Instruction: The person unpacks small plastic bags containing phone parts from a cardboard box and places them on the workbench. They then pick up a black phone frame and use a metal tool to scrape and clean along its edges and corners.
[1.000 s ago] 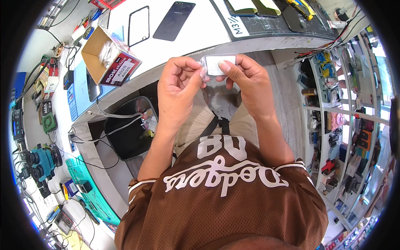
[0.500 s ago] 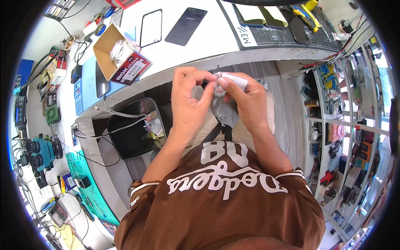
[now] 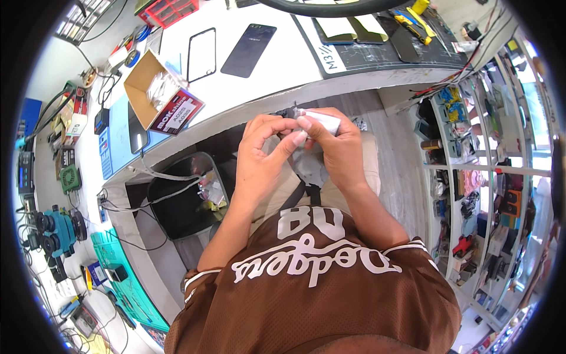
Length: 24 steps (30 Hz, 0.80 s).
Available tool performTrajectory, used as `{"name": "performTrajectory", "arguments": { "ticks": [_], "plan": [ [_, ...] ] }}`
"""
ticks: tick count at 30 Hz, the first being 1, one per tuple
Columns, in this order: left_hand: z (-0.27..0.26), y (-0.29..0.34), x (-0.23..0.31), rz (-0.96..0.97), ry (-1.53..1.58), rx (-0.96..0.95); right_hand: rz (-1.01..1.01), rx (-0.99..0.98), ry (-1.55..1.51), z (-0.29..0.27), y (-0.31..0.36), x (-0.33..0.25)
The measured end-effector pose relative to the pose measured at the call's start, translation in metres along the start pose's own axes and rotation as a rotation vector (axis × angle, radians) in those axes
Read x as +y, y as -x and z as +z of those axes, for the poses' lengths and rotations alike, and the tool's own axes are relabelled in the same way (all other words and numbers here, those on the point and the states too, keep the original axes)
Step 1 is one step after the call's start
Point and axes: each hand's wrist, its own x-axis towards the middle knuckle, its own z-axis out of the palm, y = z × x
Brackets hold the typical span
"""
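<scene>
Over my lap, in front of the table edge, my right hand (image 3: 342, 144) grips a small white packet (image 3: 328, 122) that looks wrapped in clear plastic. My left hand (image 3: 259, 144) meets it at the near-left end, thumb and fingertips pinched together there. Whatever sits between those left fingertips is too small to make out. On the white table beyond lie a dark phone back cover (image 3: 249, 50) and a thin black rectangular frame (image 3: 202, 54). An open cardboard box (image 3: 138, 94) with clear plastic bags inside stands left of them.
A phone (image 3: 139, 131) with a cable lies on a blue mat. Below the table is a black bin (image 3: 177, 206) holding scraps. A black mat (image 3: 348, 59) with tools is at far right. Shelves (image 3: 489, 168) line the right; a teal microscope (image 3: 56, 230) stands left.
The view has shifted slightly, so the table things sit a little lower and further left. Both hands stay together at the packet; my left fingers have curled in closer to its end.
</scene>
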Motion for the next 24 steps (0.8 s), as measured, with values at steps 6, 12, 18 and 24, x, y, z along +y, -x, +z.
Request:
{"name": "performTrajectory", "arguments": {
  "ticks": [6, 12, 18, 24],
  "plan": [
    [0.000, -0.003, -0.014, -0.026, 0.184, -0.020, 0.003, -0.044, -0.079, -0.002, 0.000, 0.002],
    [0.002, -0.007, -0.003, -0.084, 0.283, -0.109, -0.078, -0.038, -0.044, -0.007, -0.002, -0.001],
    [-0.004, -0.011, 0.007, -0.079, 0.157, -0.243, 0.006, -0.109, -0.135, -0.021, -0.002, -0.003],
    [-0.002, -0.012, 0.005, -0.040, 0.205, -0.273, 0.075, -0.163, -0.213, -0.022, -0.001, -0.008]
  ]
}}
